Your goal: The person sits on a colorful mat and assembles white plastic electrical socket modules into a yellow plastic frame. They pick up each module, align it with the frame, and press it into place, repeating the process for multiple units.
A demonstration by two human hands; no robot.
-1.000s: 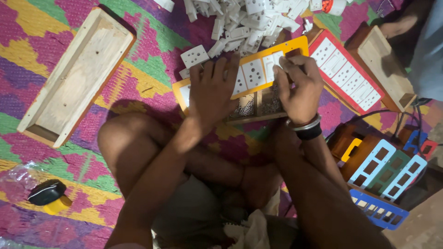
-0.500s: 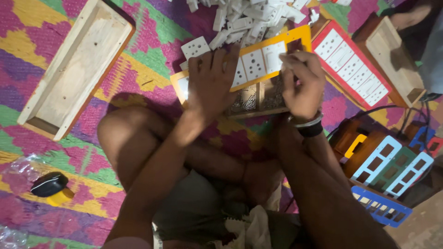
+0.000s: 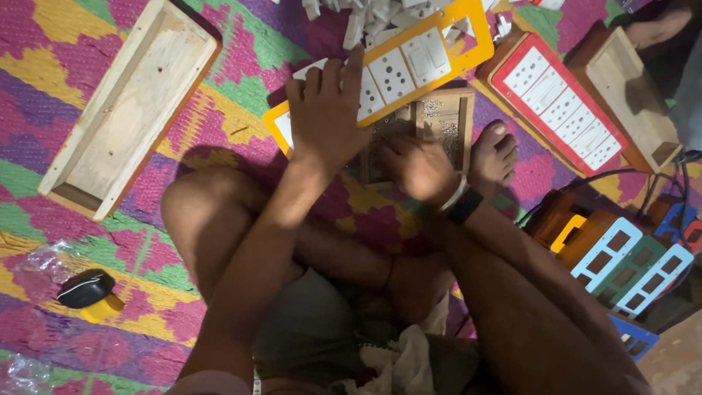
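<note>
Right hand (image 3: 418,167) dropped off yellow switch plate (image 3: 409,62) since earlier frame, now curled over small wooden tray (image 3: 439,124) just below plate; grip contents unclear. Tray holds small screws. Left hand (image 3: 327,117) flat on plate, fingers spread, pressing. Empty wooden box (image 3: 124,110) left of plate; red switch plate (image 3: 563,102) right.

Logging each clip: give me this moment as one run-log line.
left hand: flat on yellow switch plate | right hand: in wooden parts box | nearby: red plate, empty tray

Left hand (image 3: 325,121) flat on yellow switch panel (image 3: 409,62)
</note>
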